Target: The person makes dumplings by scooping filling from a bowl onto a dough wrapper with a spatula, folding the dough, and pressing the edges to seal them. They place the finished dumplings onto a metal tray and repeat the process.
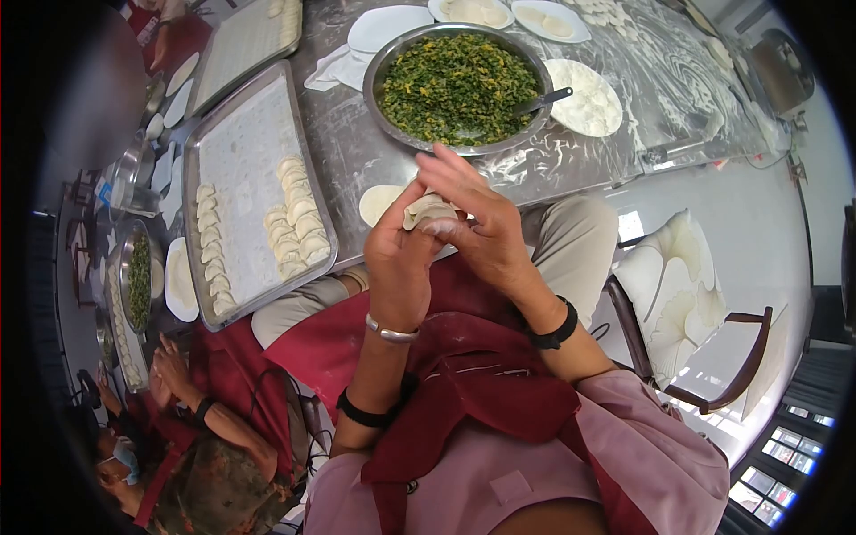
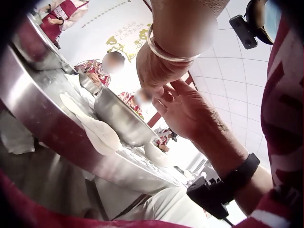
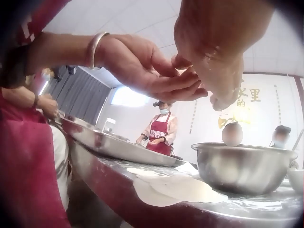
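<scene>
In the head view, a pale dumpling (image 1: 430, 211) sits between both hands over the table's near edge. My left hand (image 1: 399, 267), with a silver bangle at its wrist, holds it from the left. From the other side my right hand (image 1: 489, 227) pinches its edge, with flour on the thumb and the other fingers raised. The hands hide the dumpling in both wrist views. Just beyond the hands, a round dough wrapper (image 1: 380, 206) lies on the steel table. Behind it stands a steel bowl (image 1: 373, 89) of chopped green and yellow filling, a black-handled spoon (image 1: 546, 100) in it.
To the left, a floured metal tray (image 1: 245, 134) carries rows of finished dumplings (image 1: 299, 218). A plate of flour (image 1: 586, 96) is right of the bowl, with plates of wrappers (image 1: 551, 21) behind. Another person (image 1: 214, 419) works at lower left; a chair (image 1: 673, 303) stands at right.
</scene>
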Available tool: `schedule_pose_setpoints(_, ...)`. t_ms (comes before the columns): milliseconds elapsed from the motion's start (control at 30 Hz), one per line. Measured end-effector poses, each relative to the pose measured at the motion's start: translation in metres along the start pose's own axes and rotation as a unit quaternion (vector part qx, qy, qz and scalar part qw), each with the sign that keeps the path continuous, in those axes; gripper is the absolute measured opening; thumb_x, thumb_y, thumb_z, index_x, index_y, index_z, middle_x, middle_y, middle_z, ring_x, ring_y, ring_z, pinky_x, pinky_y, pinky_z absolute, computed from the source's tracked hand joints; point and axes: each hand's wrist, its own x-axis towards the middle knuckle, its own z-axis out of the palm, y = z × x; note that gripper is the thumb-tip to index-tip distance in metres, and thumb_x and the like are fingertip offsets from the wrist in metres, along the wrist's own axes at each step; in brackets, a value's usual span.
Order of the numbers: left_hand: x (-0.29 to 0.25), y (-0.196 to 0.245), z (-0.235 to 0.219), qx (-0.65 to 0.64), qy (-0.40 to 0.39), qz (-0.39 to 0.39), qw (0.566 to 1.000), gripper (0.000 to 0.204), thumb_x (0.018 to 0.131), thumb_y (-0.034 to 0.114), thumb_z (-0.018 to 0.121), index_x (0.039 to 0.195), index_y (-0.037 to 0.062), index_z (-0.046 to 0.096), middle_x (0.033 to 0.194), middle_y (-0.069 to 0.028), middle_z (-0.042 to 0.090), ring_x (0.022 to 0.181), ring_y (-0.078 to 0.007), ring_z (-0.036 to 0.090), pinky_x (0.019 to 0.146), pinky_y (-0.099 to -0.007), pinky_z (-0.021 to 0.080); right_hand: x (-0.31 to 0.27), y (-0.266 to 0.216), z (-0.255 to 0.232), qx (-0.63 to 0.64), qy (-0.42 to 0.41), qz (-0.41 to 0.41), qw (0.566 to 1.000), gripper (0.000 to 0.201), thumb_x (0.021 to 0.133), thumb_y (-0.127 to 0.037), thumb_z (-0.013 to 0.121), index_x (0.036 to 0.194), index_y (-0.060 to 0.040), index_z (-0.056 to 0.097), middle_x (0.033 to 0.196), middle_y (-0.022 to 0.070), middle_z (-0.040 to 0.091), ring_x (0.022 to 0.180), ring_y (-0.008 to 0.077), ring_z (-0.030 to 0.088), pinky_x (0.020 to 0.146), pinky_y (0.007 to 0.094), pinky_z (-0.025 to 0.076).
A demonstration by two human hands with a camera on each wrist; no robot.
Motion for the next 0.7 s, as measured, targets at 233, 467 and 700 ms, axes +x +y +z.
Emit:
schedule_pose_setpoints(233, 0.001, -0.004, -0.002, -0.016, 0.024, -0.010, 1.000, 0.043, 0.098, 0.000, 0.046, 0.139, -0.0095, 0.039, 0.126, -0.0247, 0.058, 0.103, -0.0267, 0.065, 0.093, -0.0381, 0.055, -0.020, 0.013, -0.028, -0.062, 0.034, 0.057, 0.996, 0.041, 0.083, -0.004, 0.070, 0.123, 0.0001, 0.063, 0.133, 0.0179, 0.059, 0.133, 0.0326, 0.048, 0.108, 0.0388, 0.039)
schedule_pose_setpoints(467, -0.002, -0.009, -0.005, -0.024, 0.018, -0.032, 0.999, 0.041, 0.097, -0.002, 0.044, 0.137, -0.0101, 0.042, 0.125, -0.0266, 0.058, 0.100, -0.0277, 0.066, 0.093, -0.0413, 0.055, -0.041, 0.106, -0.078, -0.447, 0.056, 0.107, 0.886, 0.055, 0.083, -0.023, 0.072, 0.125, 0.0072, 0.053, 0.132, 0.0256, 0.053, 0.125, 0.0415, 0.049, 0.104, 0.0500, 0.038)
schedule_pose_setpoints(700, -0.001, -0.014, -0.003, -0.031, 0.009, -0.049, 0.998, 0.042, 0.097, -0.002, 0.044, 0.138, -0.0103, 0.039, 0.126, -0.0274, 0.057, 0.102, -0.0290, 0.066, 0.093, -0.0408, 0.055, -0.023, 0.126, -0.049, -0.544, -0.047, 0.079, 0.834, 0.068, 0.084, -0.034, 0.070, 0.133, 0.0074, 0.048, 0.146, 0.0244, 0.040, 0.139, 0.0386, 0.033, 0.111, 0.0493, 0.032)
